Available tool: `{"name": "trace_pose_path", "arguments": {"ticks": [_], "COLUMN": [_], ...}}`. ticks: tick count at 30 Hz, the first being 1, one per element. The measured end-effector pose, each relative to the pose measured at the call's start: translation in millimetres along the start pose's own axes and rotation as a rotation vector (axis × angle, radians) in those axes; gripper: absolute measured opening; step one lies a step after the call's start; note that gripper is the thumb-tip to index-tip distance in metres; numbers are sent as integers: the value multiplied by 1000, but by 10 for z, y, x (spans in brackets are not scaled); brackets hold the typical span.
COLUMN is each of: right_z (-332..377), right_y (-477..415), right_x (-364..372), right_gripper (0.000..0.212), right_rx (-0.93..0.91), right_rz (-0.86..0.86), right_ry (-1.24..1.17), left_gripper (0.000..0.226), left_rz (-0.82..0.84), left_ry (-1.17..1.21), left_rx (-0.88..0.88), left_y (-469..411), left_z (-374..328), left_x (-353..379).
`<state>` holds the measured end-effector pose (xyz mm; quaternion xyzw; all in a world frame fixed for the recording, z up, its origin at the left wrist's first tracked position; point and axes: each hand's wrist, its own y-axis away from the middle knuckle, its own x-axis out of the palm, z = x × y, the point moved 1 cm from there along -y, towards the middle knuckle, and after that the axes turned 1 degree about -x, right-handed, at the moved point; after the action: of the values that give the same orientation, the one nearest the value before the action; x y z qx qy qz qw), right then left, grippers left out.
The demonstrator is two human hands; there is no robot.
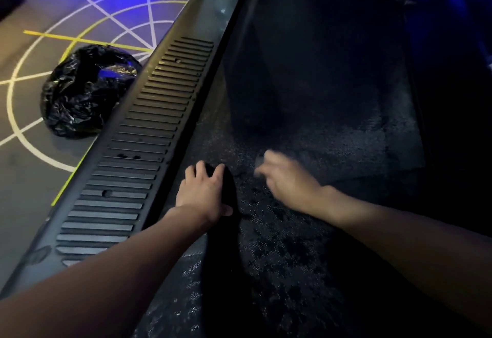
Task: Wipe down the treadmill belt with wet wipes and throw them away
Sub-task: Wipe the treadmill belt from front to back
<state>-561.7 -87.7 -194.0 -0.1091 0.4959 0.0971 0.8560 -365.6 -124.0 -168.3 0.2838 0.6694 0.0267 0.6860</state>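
So the dark textured treadmill belt [306, 129] ran up the middle of the view, with the grey ribbed plastic side rail [149, 135] hugging its left edge. Left of that rail, down on the grey line-painted floor [26, 177], sat the crumpled black plastic bag [80, 92], just beside the rail. The person's left hand [205, 191] lay on the belt near its left edge, and the right hand [285, 175] was over the belt just to its right, slightly further ahead.
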Motion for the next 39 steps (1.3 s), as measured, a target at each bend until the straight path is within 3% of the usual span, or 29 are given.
{"name": "trace_pose_path", "arguments": {"ticks": [3,7,9,12,14,17,19,21,23,27,29,32,34,37,39], "right_z": [29,-291,-108,163,30,-221,-53,207,225,-100,47,296,149,-39,169], "right_y": [7,-256,-228,-74,-221,-392,-355,-234,-271,-588,-593,-507,-666,-843,-810], "right_x": [-32,-26,85,113,29,-7,50,77,57,142,237,245,196,230,303], "right_gripper": [26,22,23,24,26,27,27,27,26,24,23,23,25,24,23], "right_rx": [-124,337,238,-123,-48,256,121,-122,-203,146,90,-179,-108,175,55], "right_rz": [132,-129,-99,115,116,-86,-51,95,197,-109,-97,110,94,-120,-84], "right_ry": [-12,-17,-29,3,30,66,68,18,14,-14,-2,-10,22,4,50], "left_gripper": [116,126,125,123,124,122,120,118,115,111,105,102,102,103,105], "left_rz": [42,119,117,93,65,49,36,17,15,39,48,44,35,21,12], "left_ry": [53,26,26,4,-35,-29,-47,-64,-66,-81,-92,-96,-76,-46,-47], "left_rx": [24,83,96,93,31,-46,-36,-29,-28,-28,-36,-46,-51,-59,-60], "left_y": [-5,25,37,53,57,69,69,62,52,27,24,16,21,39,45], "left_z": [117,236,283,273,271,282,286,276,273,284,262,242,252,254,247], "left_x": [-21,-45,-28,3,1,-28,-39,-53,-61,-99,-124,-137,-132,-119,-112]}}
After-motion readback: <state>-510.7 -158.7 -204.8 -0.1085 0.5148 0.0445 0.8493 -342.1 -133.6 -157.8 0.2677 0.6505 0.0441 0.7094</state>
